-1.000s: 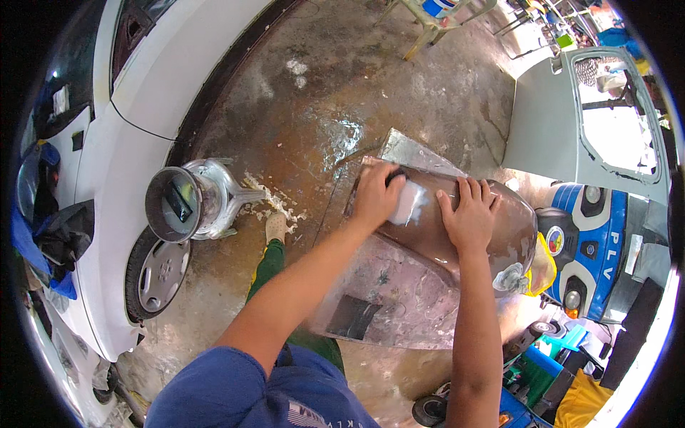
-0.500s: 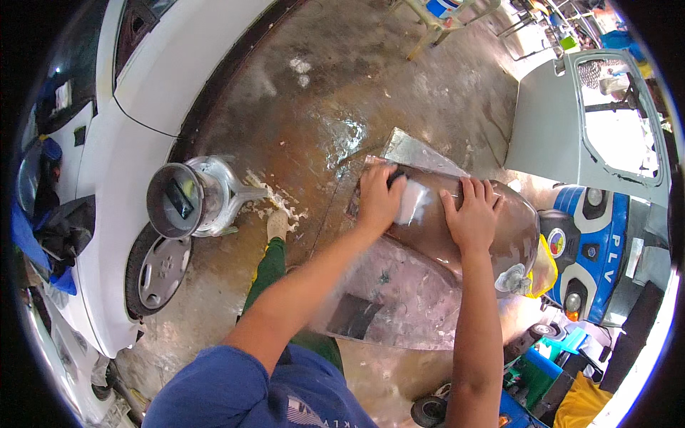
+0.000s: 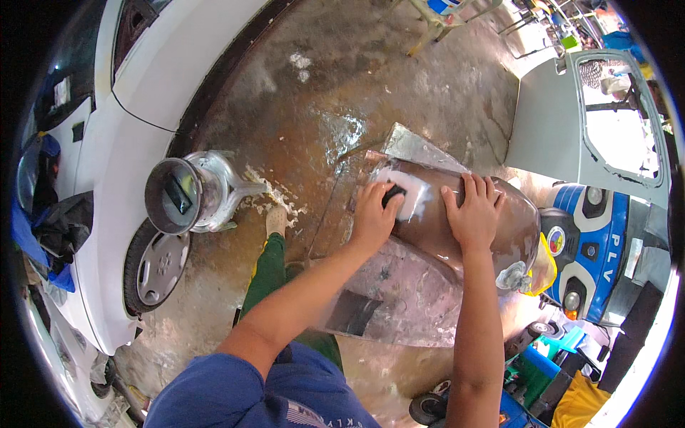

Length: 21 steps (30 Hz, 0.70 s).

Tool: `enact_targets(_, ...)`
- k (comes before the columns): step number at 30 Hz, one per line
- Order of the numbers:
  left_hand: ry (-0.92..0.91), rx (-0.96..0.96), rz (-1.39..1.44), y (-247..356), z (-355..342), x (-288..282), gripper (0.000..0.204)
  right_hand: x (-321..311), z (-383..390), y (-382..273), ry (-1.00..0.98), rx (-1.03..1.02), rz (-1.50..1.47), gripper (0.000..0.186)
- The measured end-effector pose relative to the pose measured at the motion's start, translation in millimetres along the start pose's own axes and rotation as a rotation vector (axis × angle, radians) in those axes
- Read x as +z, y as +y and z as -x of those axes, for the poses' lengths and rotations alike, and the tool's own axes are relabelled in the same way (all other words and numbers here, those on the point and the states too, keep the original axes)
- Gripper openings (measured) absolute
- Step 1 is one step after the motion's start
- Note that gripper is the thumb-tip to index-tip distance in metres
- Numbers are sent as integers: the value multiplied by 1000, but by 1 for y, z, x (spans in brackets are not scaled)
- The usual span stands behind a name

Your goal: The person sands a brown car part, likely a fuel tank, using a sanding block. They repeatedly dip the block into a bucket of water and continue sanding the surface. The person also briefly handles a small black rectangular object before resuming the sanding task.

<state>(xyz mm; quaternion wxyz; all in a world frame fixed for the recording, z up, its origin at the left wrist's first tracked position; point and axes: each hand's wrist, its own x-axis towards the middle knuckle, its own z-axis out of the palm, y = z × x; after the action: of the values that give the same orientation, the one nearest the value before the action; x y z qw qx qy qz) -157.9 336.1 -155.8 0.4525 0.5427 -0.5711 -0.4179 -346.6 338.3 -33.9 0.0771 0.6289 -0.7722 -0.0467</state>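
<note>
A curved, wet, brown-and-grey vehicle body panel (image 3: 428,242) lies in front of me. My left hand (image 3: 372,214) presses a small dark sanding block (image 3: 393,194) onto a white foamy patch near the panel's top. My right hand (image 3: 472,214) lies flat on the panel beside it, fingers spread, holding nothing. Both forearms reach up from the lower edge.
A metal pot (image 3: 187,194) stands on the wet concrete floor (image 3: 300,107) to the left, beside a white car (image 3: 135,128) with its wheel (image 3: 157,267). A grey car door (image 3: 592,121) leans at the right, above a blue-and-white vehicle front (image 3: 592,242). My foot (image 3: 276,220) shows below.
My left hand with the sanding block has shifted slightly along the foamy patch. My right hand has stayed flat on the panel.
</note>
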Motion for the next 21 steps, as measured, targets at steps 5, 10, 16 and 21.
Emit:
enact_targets(5, -8, -110, -16, -12, -62, 5, 33, -3, -7, -8, -14, -21, 2, 64)
enact_targets(10, 25, 11, -31, 12, 6, -9, 30, -3, -2, -1, 1, -16, -7, 63)
enact_targets(16, 1, -83, -179, 7, -44, -5, 31, -4, -5, -8, -16, -11, -23, 63)
enact_targets(21, -36, -3, -148, 18, 8, -19, 38, -1, 1, -2, -15, -8, -9, 62)
